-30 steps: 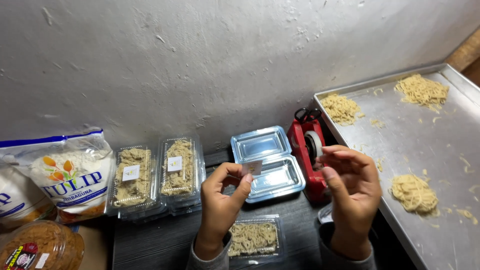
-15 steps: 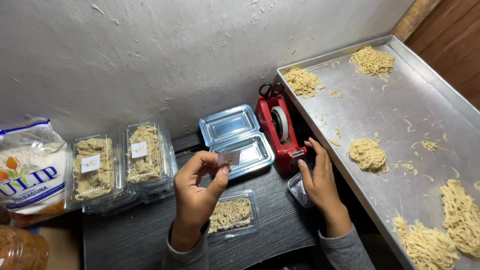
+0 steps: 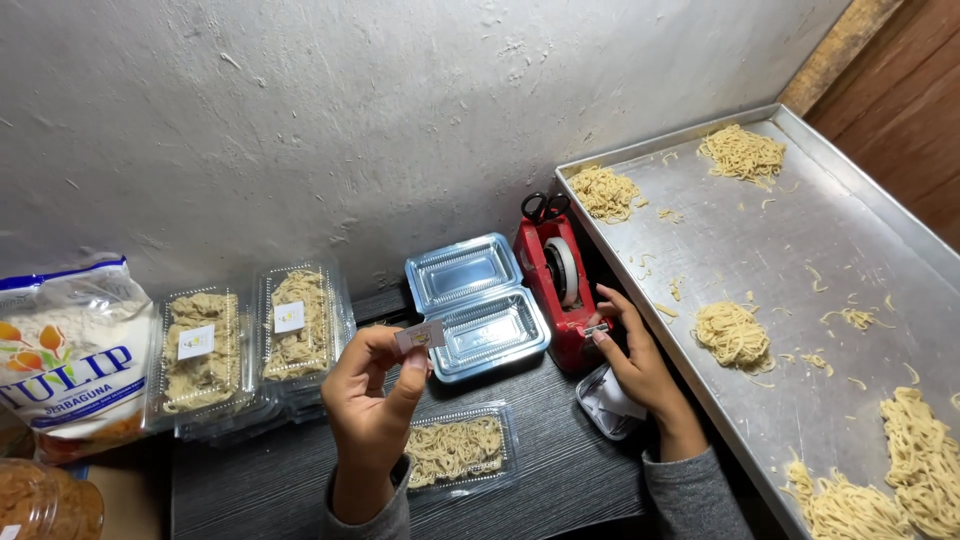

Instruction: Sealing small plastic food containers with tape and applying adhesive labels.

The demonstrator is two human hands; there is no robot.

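Setting: a dark table (image 3: 560, 440) against a rough grey wall, seen from above by a head camera.
Left hand (image 3: 372, 400): raised above the table, thumb and forefinger pressed together on a small white label (image 3: 419, 337), which stands out above the fingertips.
Right hand (image 3: 630, 352): fingers curled and closed at the cutting end of a red tape dispenser (image 3: 560, 280); whether they already pinch a strip of tape is too small to tell.
Closed noodle box (image 3: 455, 450): a clear plastic box of dried noodles, lying on the table just below and in front of the left hand, apart from the label.
Open empty box (image 3: 478, 305): clear, hinged, lid up, between the label and the dispenser.
Labelled boxes (image 3: 245, 345): a stack of filled boxes at the left, each with a white label on top.
Metal tray (image 3: 800, 240): at the right, holding loose noodle nests.
Doing it well: in my judgement, hold the label only by its edge so the face stays clean, pull the tape straight against the cutter for a neat short strip, and centre the label on the lid.
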